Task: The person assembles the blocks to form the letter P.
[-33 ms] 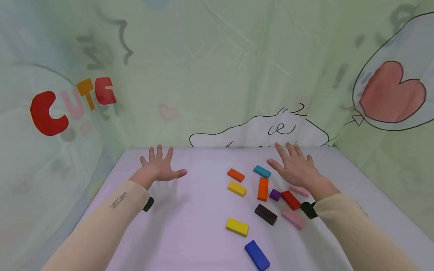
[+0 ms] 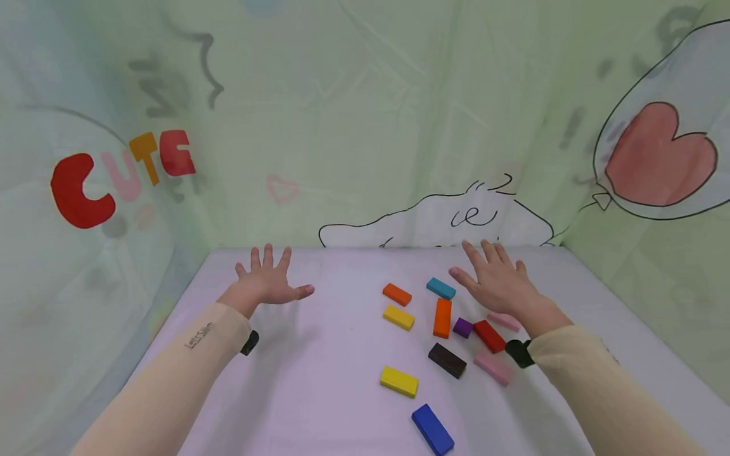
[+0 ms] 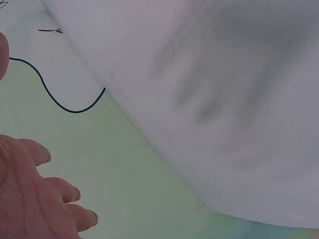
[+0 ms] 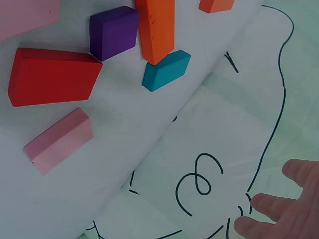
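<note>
My left hand is held above the left side of the table with its fingers spread, holding nothing. Its palm and several fingers show in the left wrist view, and its shadow falls on the white surface. Over the right side, my right hand also has spread fingers and holds nothing. Nearest to it are a pink block, a red block, a blue-green block and a purple block. An upright-lying orange block touches or nearly touches the blue-green one in the right wrist view.
Left of these lie another orange block and a yellow block. Closer to me are a black block, a second pink block, a second yellow block and a blue block. Printed cloth walls surround the table.
</note>
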A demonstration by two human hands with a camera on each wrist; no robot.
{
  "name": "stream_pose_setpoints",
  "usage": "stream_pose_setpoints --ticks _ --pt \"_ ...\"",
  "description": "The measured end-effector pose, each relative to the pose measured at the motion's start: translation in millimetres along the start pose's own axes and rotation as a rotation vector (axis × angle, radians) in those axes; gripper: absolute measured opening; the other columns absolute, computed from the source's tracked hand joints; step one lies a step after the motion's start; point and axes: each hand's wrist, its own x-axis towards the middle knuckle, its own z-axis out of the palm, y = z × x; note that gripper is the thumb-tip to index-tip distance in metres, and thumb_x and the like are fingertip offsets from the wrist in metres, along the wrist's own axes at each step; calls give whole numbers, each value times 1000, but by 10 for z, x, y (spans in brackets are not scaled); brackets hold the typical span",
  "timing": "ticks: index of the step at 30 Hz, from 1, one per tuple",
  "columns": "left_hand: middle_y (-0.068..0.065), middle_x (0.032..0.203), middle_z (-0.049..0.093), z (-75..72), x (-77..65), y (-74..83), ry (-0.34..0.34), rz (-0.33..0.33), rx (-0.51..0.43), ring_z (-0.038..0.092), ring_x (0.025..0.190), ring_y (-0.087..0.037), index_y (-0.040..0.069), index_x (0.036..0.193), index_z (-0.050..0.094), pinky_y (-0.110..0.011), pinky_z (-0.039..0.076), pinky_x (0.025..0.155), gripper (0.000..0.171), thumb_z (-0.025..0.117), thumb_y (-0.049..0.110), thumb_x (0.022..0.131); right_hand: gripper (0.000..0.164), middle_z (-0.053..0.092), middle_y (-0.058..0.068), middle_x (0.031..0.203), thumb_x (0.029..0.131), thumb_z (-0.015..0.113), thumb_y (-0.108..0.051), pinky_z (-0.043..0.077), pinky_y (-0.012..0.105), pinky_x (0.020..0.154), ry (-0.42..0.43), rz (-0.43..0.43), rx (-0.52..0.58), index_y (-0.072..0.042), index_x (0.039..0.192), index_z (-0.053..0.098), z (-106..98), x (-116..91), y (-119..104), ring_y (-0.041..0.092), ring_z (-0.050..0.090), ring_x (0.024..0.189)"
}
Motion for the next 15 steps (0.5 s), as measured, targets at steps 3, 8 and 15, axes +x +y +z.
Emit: stream_pose_setpoints --ticks 3,8,15 --pt "-32 168 -9 -5 -14 -22 -8 -14 -6 -11 154 -55 8 165 3 -78 1 119 104 53 66 95 84 9 39 163 104 40 -58 9 83 113 -14 8 9 -1 162 17 9 -15 0 61 5 149" --pt "-34 167 -6 18 -21 -97 -17 -33 -25 -8 154 -56 7 165 4 -78 3 119 104 54 66 94 83 12 39 162 104 42 -57 12 82 114 -19 4 18 0 161 20 42 -48 -3 62 9 149" --pt "-34 167 9 275 -38 -31 17 188 -83 9 155 -53 0 163 12 -71 19 121 99 65 51 96 73 30 36 158 106 49 -45 30 74 113 13 -95 122 1 158 29 90 -177 -67 57 30 144"
